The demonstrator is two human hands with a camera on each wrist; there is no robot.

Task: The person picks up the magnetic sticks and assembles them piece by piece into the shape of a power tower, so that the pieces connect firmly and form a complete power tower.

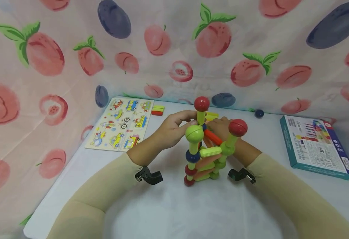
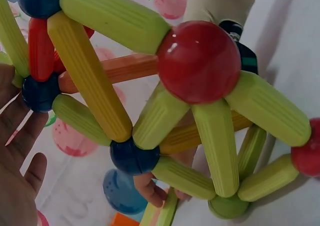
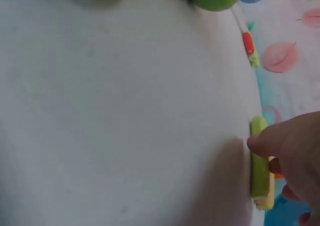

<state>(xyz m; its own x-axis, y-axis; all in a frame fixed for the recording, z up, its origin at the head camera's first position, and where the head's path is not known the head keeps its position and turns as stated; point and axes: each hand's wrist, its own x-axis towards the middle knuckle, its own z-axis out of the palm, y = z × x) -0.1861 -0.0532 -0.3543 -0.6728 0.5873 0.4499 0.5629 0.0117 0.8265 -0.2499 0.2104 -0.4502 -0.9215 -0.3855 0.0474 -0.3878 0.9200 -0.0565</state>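
Observation:
A construction of magnetic sticks and balls (image 1: 211,152) stands on the table between the forearms, with red, blue and green balls joined by green, yellow, red and orange sticks. My left hand (image 1: 171,131) is at its far left side. In the left wrist view, its extended fingers (image 2: 22,128) reach beside a blue ball (image 2: 41,93), thumb apart. Behind the construction, my right hand (image 1: 219,127) reaches to the table's far side. The right wrist view shows that hand (image 3: 300,156) pinching a green stick (image 3: 260,173), beside more sticks. The construction partly hides both hands in the head view.
A wooden picture puzzle board (image 1: 119,124) lies at the left, with green and red sticks (image 1: 157,110) beside it. One dark blue ball (image 1: 259,113) rests near the back edge. A toy box (image 1: 316,146) lies at the right. A fruit-patterned cloth (image 1: 174,43) hangs behind the table.

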